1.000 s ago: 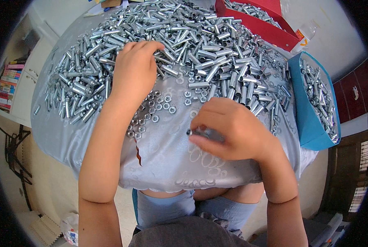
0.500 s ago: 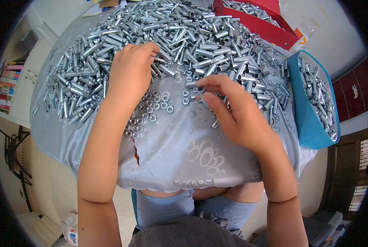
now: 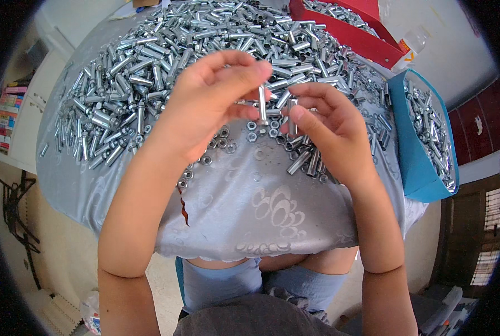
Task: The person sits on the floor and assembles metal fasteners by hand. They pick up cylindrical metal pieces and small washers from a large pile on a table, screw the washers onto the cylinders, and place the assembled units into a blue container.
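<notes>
My left hand [image 3: 208,98] is pinched on the upper end of a slim metal bolt [image 3: 263,103], which hangs nearly upright with its wider end down. Close to its right, my right hand [image 3: 331,129] grips a short shiny metal sleeve [image 3: 292,115] between thumb and fingers. Bolt and sleeve are apart. Loose hex nuts [image 3: 222,143] lie on the cloth below my left hand, and more sit under the bolt. Several sleeves [image 3: 300,161] lie beside my right hand. Behind both hands spreads a big heap of metal sleeves and bolts [image 3: 222,36].
A silvery patterned tablecloth [image 3: 216,224] covers the rounded table, with a dark red streak [image 3: 184,210] near its front. At right stands a blue box [image 3: 398,129] of bolts; behind it are a red box [image 3: 350,39] of metal parts and a clear bottle [image 3: 415,45].
My left hand has come out of the heap toward the right, with a bolt now showing in its fingers. My right hand has lifted slightly, bringing the sleeve upright near the bolt.
</notes>
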Demonstrator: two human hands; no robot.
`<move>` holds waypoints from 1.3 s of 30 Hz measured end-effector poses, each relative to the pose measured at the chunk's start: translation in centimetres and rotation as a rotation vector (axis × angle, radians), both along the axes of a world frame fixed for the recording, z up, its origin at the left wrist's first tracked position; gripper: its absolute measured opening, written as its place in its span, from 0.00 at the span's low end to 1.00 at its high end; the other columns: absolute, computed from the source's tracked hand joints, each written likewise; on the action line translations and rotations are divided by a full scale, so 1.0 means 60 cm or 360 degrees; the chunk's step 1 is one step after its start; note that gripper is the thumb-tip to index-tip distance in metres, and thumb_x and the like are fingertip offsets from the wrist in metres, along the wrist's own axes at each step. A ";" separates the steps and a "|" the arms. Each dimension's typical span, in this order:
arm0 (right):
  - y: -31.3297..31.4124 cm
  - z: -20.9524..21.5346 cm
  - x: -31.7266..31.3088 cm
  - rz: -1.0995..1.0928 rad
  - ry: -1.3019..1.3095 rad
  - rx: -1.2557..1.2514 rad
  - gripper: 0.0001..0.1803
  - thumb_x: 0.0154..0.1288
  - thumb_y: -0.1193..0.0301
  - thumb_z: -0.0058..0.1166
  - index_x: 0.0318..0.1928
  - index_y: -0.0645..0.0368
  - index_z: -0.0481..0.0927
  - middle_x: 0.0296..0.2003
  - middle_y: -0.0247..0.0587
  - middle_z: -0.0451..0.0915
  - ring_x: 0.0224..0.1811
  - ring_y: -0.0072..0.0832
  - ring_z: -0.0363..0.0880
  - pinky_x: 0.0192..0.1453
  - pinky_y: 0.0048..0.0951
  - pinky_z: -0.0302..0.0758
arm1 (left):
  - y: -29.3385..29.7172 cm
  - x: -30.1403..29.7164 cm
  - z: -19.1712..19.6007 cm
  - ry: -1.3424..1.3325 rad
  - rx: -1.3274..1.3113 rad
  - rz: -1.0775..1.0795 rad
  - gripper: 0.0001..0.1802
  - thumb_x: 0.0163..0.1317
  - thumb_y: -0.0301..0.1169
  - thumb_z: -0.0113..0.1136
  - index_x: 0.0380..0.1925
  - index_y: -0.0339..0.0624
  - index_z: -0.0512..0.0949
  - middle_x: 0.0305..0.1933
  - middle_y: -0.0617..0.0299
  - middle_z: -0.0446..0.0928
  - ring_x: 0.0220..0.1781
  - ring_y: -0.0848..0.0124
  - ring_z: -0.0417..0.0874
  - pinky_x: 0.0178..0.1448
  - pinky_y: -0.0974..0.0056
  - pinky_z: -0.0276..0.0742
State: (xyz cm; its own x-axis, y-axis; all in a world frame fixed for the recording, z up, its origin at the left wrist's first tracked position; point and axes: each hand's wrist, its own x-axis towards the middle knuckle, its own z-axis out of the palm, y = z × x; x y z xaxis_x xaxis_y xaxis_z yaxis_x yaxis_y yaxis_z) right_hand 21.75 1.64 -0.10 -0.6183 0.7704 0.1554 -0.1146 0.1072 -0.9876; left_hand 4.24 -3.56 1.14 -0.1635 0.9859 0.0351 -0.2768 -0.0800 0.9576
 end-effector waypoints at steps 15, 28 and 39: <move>0.009 -0.015 0.000 -0.0231 -0.0288 0.0930 0.14 0.48 0.80 0.61 0.38 0.63 0.75 0.34 0.36 0.76 0.36 0.21 0.75 0.36 0.19 0.72 | 0.004 0.013 -0.028 0.0663 0.0182 -0.0022 0.08 0.54 0.28 0.60 0.33 0.37 0.76 0.31 0.66 0.76 0.34 0.80 0.74 0.40 0.76 0.69; -0.004 -0.012 -0.002 -0.0257 -0.0401 0.1263 0.15 0.46 0.79 0.60 0.38 0.62 0.75 0.32 0.43 0.77 0.34 0.31 0.78 0.38 0.27 0.73 | -0.007 0.038 -0.035 0.0423 0.0026 -0.0308 0.14 0.62 0.39 0.49 0.41 0.40 0.68 0.30 0.69 0.68 0.27 0.83 0.64 0.29 0.79 0.60; -0.008 -0.002 0.000 -0.0209 -0.0125 0.1313 0.27 0.45 0.77 0.61 0.49 0.63 0.68 0.44 0.42 0.72 0.43 0.29 0.72 0.47 0.26 0.67 | -0.012 0.034 -0.017 0.0276 -0.0146 -0.0195 0.18 0.59 0.43 0.54 0.33 0.37 0.72 0.19 0.72 0.65 0.19 0.83 0.65 0.21 0.76 0.59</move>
